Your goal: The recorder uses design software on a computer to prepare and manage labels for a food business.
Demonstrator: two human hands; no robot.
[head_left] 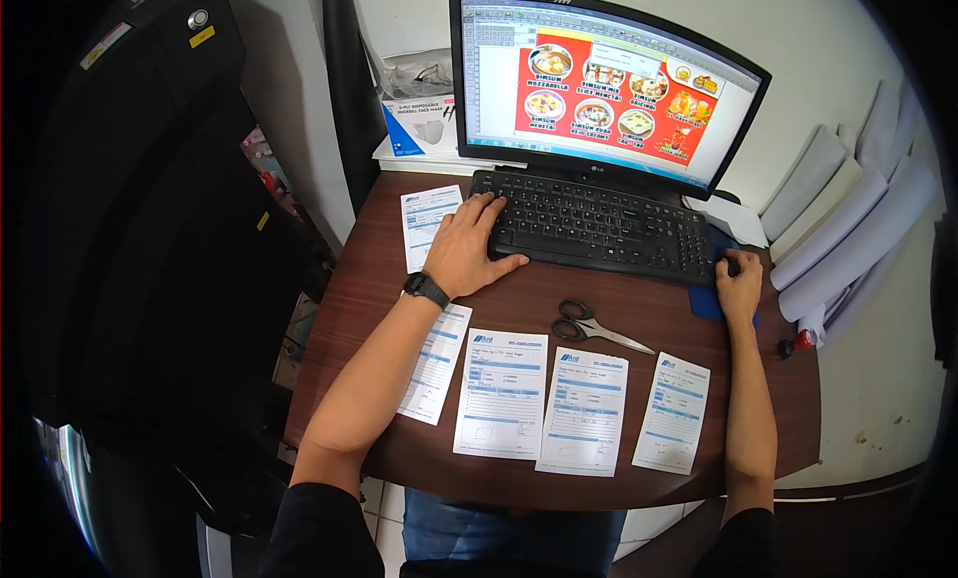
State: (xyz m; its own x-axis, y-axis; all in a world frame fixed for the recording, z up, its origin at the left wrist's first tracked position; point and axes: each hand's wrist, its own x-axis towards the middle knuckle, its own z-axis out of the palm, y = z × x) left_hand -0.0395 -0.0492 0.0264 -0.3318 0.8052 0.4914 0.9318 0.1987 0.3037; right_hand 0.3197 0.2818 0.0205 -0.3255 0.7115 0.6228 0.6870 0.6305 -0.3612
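Observation:
My left hand (467, 247) rests at the left end of the black keyboard (594, 229), fingers spread over its keys and thumb stretched along its front edge. It grips nothing, and a dark watch (427, 289) circles that wrist. At the keyboard's right, my right hand (739, 287) curls around a dark computer mouse (734, 267), mostly hidden under the fingers, on a blue mouse pad (705, 301). The monitor (611, 84) behind the keyboard displays a red food menu layout with a small dialog box over it.
Several printed forms (501, 393) with handwriting lie along the near side of the brown desk (349, 269). Black-handled scissors (599, 328) lie above them. A face mask box (419, 124) stands left of the monitor, rolled sheets (848, 234) lean at the right, and a large black machine (150, 249) stands left.

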